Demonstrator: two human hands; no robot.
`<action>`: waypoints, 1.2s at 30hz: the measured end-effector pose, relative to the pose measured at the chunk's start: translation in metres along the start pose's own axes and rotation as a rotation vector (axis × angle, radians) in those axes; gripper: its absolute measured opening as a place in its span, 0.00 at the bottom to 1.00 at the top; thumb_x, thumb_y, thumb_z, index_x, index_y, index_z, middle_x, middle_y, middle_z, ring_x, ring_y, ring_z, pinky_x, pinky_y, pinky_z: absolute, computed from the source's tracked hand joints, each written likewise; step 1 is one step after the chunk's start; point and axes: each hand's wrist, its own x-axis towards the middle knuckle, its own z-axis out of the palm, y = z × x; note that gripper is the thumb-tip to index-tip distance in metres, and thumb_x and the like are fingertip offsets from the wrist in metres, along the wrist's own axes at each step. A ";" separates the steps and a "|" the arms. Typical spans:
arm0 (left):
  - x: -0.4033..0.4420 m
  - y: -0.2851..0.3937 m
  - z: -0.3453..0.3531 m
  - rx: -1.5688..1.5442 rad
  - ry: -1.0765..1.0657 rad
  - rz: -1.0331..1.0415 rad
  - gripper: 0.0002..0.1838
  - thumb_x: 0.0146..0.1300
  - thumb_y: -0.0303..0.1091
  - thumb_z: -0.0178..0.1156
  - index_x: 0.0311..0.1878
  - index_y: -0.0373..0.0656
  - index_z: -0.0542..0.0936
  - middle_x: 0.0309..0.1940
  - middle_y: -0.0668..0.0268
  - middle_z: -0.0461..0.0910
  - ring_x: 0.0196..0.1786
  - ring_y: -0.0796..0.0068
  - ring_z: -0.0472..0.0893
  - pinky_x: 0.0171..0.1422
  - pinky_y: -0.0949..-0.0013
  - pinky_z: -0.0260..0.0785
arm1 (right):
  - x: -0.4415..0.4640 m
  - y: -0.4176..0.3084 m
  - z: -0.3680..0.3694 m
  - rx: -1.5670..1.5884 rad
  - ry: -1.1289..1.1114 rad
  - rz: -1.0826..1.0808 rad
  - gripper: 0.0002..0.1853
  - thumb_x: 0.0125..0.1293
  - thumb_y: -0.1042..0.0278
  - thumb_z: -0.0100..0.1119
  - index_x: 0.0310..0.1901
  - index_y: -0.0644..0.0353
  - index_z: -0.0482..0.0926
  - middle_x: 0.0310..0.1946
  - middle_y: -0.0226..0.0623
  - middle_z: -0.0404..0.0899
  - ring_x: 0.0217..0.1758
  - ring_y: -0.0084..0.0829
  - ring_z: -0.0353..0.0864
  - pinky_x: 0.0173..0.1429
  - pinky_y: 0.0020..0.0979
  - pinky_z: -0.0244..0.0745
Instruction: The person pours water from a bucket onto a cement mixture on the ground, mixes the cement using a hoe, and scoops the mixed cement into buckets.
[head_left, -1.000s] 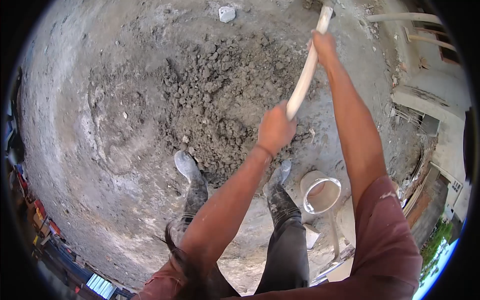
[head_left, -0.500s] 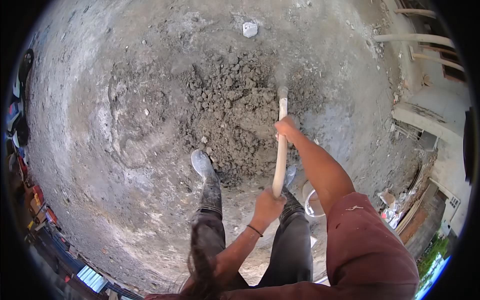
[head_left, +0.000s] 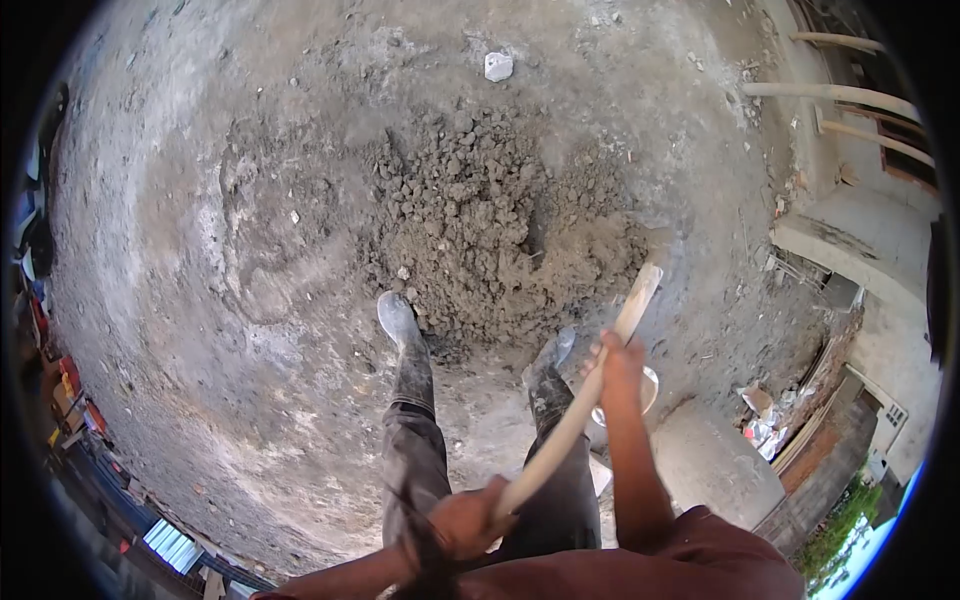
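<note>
A pale wooden handle [head_left: 560, 437] runs diagonally from near my waist toward the right edge of the soil pile. My left hand [head_left: 468, 520] is wrapped round its lower end, low in the view, partly behind dark hair strands. Higher up, my right hand [head_left: 620, 365] grips the same handle close to its far end. The tool's head cannot be made out; dusty soil lies around the handle's tip. Clumpy grey-brown soil [head_left: 470, 220] lies heaped in front of my boots, with a dark hollow in it.
A bucket [head_left: 650, 392] stands behind my right hand. My left boot [head_left: 397, 318] and right boot [head_left: 562, 348] are at the pile's near edge. A white lump [head_left: 498, 67] lies beyond the pile. Wooden poles [head_left: 835, 93] and a concrete ledge [head_left: 850, 245] are at the right.
Both hands have pulled the handle down and back toward my body, its far end swinging right. A dark hollow now shows in the pile, and loose soil has shifted to the right.
</note>
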 end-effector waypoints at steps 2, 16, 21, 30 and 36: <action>0.004 -0.097 -0.001 0.456 0.287 -0.292 0.15 0.66 0.39 0.63 0.53 0.48 0.75 0.33 0.48 0.85 0.40 0.42 0.87 0.43 0.40 0.77 | -0.022 0.063 0.026 0.175 0.028 -0.109 0.13 0.69 0.72 0.59 0.51 0.52 0.67 0.26 0.32 0.71 0.18 0.28 0.70 0.20 0.34 0.70; 0.064 -0.290 -0.078 0.525 0.602 0.201 0.08 0.52 0.31 0.68 0.32 0.46 0.77 0.28 0.57 0.80 0.38 0.47 0.81 0.47 0.48 0.72 | -0.086 0.133 0.052 0.506 -0.088 0.086 0.08 0.68 0.79 0.59 0.39 0.58 0.69 0.27 0.33 0.70 0.24 0.30 0.71 0.34 0.47 0.77; 0.102 -0.215 -0.037 0.540 0.577 -0.185 0.14 0.52 0.44 0.72 0.38 0.46 0.86 0.28 0.50 0.85 0.33 0.43 0.85 0.41 0.45 0.79 | 0.127 0.174 0.102 0.197 -0.058 0.448 0.08 0.63 0.72 0.62 0.38 0.59 0.71 0.21 0.30 0.67 0.19 0.30 0.67 0.26 0.43 0.70; 0.186 -0.155 0.060 0.035 0.443 0.036 0.21 0.60 0.45 0.73 0.47 0.38 0.83 0.32 0.45 0.85 0.37 0.40 0.86 0.42 0.48 0.78 | 0.164 0.091 0.056 -0.137 -0.072 0.090 0.12 0.61 0.78 0.67 0.43 0.68 0.74 0.20 0.34 0.72 0.14 0.30 0.71 0.17 0.37 0.69; 0.359 -0.003 0.038 -0.130 0.400 0.361 0.25 0.63 0.44 0.72 0.53 0.34 0.80 0.34 0.47 0.84 0.38 0.50 0.86 0.45 0.55 0.76 | 0.271 -0.106 0.004 -0.232 -0.045 -0.540 0.14 0.66 0.68 0.68 0.39 0.70 0.75 0.21 0.37 0.77 0.15 0.30 0.77 0.16 0.33 0.70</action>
